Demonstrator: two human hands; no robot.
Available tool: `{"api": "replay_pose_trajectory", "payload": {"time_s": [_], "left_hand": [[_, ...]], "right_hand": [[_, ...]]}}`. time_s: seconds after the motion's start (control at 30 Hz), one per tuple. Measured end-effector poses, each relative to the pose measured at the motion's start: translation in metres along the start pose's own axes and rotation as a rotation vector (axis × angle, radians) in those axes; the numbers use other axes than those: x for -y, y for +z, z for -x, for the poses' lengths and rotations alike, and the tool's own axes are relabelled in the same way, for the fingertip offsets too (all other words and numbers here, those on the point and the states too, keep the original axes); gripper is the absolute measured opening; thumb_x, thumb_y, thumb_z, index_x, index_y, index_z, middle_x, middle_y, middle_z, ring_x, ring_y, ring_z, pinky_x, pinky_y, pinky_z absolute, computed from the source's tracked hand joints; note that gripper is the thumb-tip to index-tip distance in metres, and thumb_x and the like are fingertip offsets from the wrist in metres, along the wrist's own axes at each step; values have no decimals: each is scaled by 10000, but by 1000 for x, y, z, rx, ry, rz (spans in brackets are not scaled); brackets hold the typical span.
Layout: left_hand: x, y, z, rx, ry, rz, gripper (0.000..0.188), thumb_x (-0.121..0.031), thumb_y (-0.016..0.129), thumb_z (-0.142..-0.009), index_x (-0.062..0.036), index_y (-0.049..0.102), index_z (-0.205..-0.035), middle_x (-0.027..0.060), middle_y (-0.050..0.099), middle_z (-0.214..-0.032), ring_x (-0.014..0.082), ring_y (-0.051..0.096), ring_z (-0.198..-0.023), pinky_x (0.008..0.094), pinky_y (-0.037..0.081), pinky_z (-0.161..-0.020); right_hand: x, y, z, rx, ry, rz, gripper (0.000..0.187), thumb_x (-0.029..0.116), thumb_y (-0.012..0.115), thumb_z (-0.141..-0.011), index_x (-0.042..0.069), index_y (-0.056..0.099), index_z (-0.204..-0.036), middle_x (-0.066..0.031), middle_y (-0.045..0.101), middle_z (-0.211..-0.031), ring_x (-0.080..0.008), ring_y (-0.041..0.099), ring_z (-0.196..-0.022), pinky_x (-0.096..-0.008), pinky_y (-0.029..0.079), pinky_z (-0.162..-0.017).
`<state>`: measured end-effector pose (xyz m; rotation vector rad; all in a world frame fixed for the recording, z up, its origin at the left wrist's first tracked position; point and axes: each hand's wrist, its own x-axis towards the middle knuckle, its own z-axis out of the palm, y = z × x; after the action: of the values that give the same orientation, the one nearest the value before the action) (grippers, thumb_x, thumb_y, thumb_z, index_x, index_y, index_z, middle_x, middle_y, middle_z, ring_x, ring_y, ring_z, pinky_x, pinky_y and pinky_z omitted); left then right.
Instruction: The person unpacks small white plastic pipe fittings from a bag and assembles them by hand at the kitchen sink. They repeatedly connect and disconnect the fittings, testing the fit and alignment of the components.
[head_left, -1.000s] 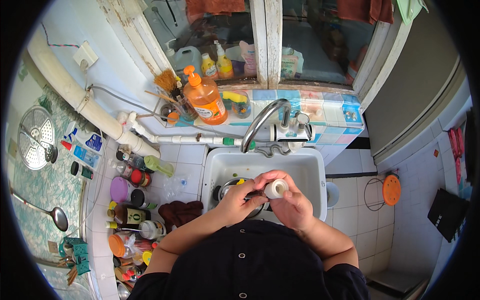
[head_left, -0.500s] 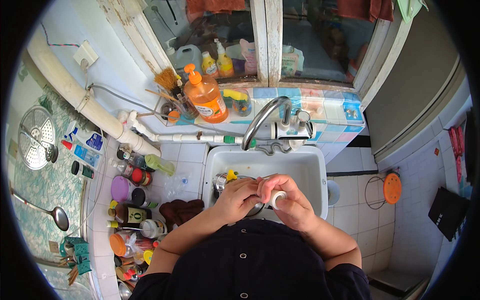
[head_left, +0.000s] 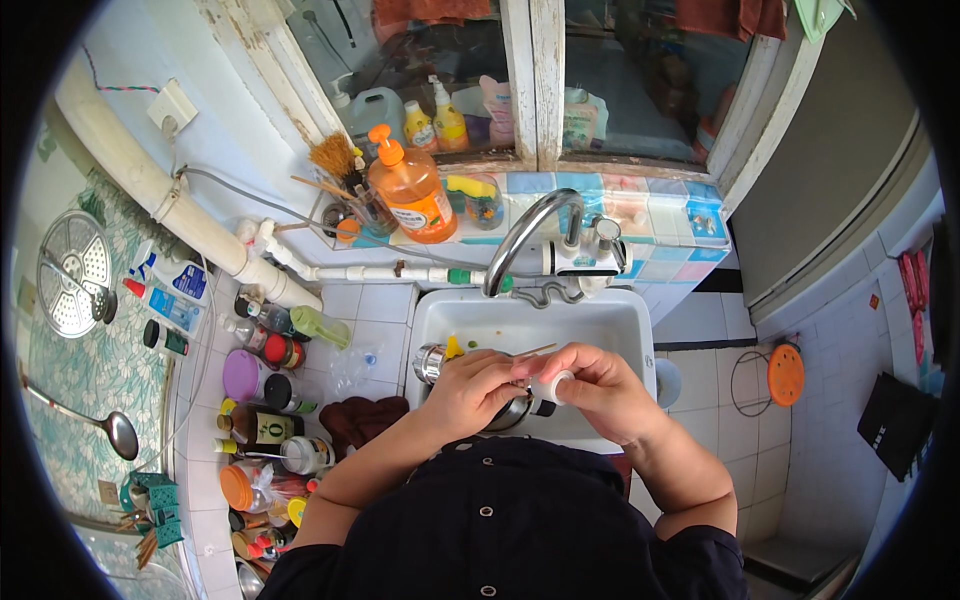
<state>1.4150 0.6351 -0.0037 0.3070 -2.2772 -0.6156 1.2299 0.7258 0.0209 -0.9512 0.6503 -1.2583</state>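
Over the white sink [head_left: 636,330] my two hands meet at the fingertips. My right hand [head_left: 603,392] is closed round a small white cylindrical piece, perhaps a cap [head_left: 560,386], with its round end tilted up. My left hand [head_left: 468,393] has its fingers curled and pressed together; what they pinch, if anything, is hidden. A thin wooden stick [head_left: 537,351] shows just beyond the fingertips, and I cannot tell whether it is held. In the sink, a metal cup-like vessel [head_left: 430,363] lies beside a yellow piece [head_left: 454,346]. A dark-rimmed metal vessel [head_left: 508,415] shows partly under my hands.
A chrome faucet [head_left: 530,235] arches over the sink's far side. On the tiled ledge stand an orange pump bottle [head_left: 410,195] and a glass with a yellow sponge [head_left: 482,203]. Bottles and jars, among them a dark bottle [head_left: 262,430], crowd the left counter beside a brown cloth [head_left: 362,424].
My right hand has shifted slightly right, and the white piece has turned more sideways. The thin stick has come into sight, and more of the metal cup shows.
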Motion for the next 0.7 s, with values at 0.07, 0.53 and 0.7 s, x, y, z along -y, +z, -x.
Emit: {"api": "replay_pose_trajectory", "payload": {"time_s": [0.07,0.53,0.7], "left_hand": [[2,2,2,3,-6,-35,221,-113,708,-721,-57,576,-889,58,627,-771,237,606,-671,336,473,-565],[52,27,47,-1,-449,155,229,-66,649,-798,-6,559,-1000,137,633,-881,302,628,-799,321,494,-691],[62,24,45,-58,-305,57,248,-18,657,-746,-18,570,-978,141,622,-868,306,618,-760,331,487,-667]], "right_hand": [[-3,2,-1,-28,-6,-38,242,-100,448,-830,5,605,-980,-119,598,-1140,-163,522,-1102,-280,377,-950],[-52,-12,-50,-270,160,-198,216,-86,480,-780,28,594,-924,-140,611,-1106,-189,561,-1021,-302,411,-932],[-47,-17,-60,-214,137,111,152,-33,561,-770,4,599,-913,-107,626,-1044,-159,567,-974,-292,432,-891]]}}
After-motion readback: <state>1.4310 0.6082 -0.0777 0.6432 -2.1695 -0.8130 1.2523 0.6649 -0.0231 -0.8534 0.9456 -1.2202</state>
